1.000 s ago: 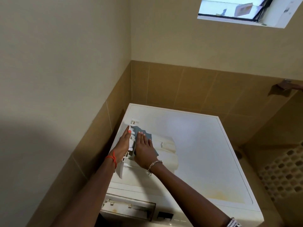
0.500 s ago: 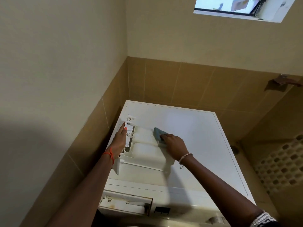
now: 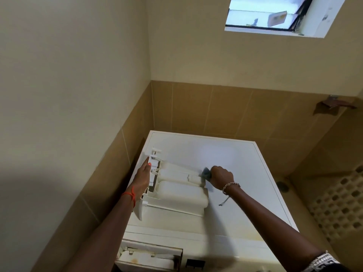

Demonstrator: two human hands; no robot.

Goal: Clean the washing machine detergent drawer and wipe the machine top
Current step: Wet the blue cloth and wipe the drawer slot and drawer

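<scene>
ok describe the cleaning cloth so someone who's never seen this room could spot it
Find the white washing machine in the tiled corner. The removed detergent drawer lies on its top, and at the drawer's far right end the right hand grips the cloth. It is the only blue-grey thing there.

white machine top (image 3: 231,160), detergent drawer (image 3: 176,191) on it

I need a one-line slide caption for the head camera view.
Left hand steadies the removed detergent drawer on the washing machine top while right hand wipes with cloth.
</scene>
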